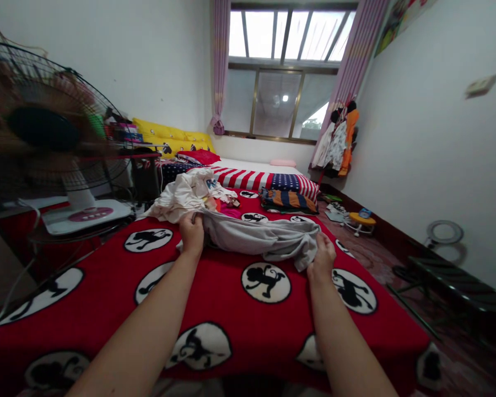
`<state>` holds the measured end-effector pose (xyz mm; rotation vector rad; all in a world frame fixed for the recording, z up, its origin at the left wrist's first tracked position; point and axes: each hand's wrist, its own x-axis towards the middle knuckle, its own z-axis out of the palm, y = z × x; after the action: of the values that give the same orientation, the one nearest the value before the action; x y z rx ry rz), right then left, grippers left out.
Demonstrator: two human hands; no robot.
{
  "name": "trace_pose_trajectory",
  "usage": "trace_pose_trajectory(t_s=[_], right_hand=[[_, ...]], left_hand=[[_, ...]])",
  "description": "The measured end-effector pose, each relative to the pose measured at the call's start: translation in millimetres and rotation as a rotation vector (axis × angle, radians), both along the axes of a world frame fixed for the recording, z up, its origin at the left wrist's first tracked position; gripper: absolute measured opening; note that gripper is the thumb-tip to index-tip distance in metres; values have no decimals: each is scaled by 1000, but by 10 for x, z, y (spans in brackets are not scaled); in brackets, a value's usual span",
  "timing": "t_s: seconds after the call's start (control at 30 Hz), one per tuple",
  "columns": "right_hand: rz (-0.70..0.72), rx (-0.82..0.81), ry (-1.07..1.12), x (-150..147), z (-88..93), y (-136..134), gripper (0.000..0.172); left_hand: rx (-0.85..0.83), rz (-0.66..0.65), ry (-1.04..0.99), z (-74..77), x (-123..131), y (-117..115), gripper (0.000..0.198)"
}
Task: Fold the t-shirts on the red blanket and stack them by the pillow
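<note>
2 hands (192, 234) (322, 256) on grey garment (256, 237)

The spinning fan blades (45, 129) are a blur, and the stacked items (124, 131) behind them are too small to tell. The left grip (192, 234) and right grip (322, 256) close on the gray cloth (256, 237), whose folds hide its ends. The red monkey-print blanket (215, 309) runs off the bottom edge, and the wall poster (400, 22) is cut off at the top.
</note>
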<state>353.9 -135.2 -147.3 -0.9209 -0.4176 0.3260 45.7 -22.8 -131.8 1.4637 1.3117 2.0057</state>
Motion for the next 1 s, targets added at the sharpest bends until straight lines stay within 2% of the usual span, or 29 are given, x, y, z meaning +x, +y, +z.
trace_pose_trajectory(t_s=[0.07, 0.13, 0.2, 0.27, 0.3, 0.33, 0.47, 0.53, 0.63, 0.77, 0.83, 0.87, 0.93, 1.0], right_hand=[[-6, -82, -152, -78, 19, -41, 64], [6, -266, -410, -156, 21, -84, 69], [80, -449, -650, -227, 23, -122, 62], [148, -504, -767, -272, 44, -159, 43], [119, -474, -774, -276, 63, -179, 36], [32, -419, -739, -264, 84, -198, 33], [-482, -211, -396, -54, 113, -248, 29], [-585, -204, -271, 91, 74, -244, 28], [-624, -226, -199, 239, 3, -221, 28], [-579, -215, -215, 250, -8, -211, 33], [-518, -210, -223, 225, 6, -229, 37], [-468, -218, -232, 219, 9, -249, 42], [-316, -303, -321, 233, 0, -321, 61], [-156, -463, -543, 285, -23, -439, 83]], left_hand=[[-7, -24, 30, 5, 16, -19, 18], [-15, -39, 56, 18, 31, -45, 17], [-17, -47, 76, 42, 43, -77, 17], [-15, -46, 83, 72, 48, -110, 18], [-11, -43, 81, 87, 50, -125, 19], [-7, -41, 77, 99, 51, -139, 19], [6, -109, 79, 117, 74, -183, 23], [-7, -185, 96, 107, 99, -196, 27], [-25, -304, 144, 89, 138, -208, 31], [-35, -488, 257, 72, 181, -256, 31], [-71, -641, 382, 58, 193, -309, 27], [-90, -740, 476, 47, 198, -339, 32], [-107, -906, 686, 19, 206, -401, 56], [-91, -949, 847, -18, 220, -455, 76]])
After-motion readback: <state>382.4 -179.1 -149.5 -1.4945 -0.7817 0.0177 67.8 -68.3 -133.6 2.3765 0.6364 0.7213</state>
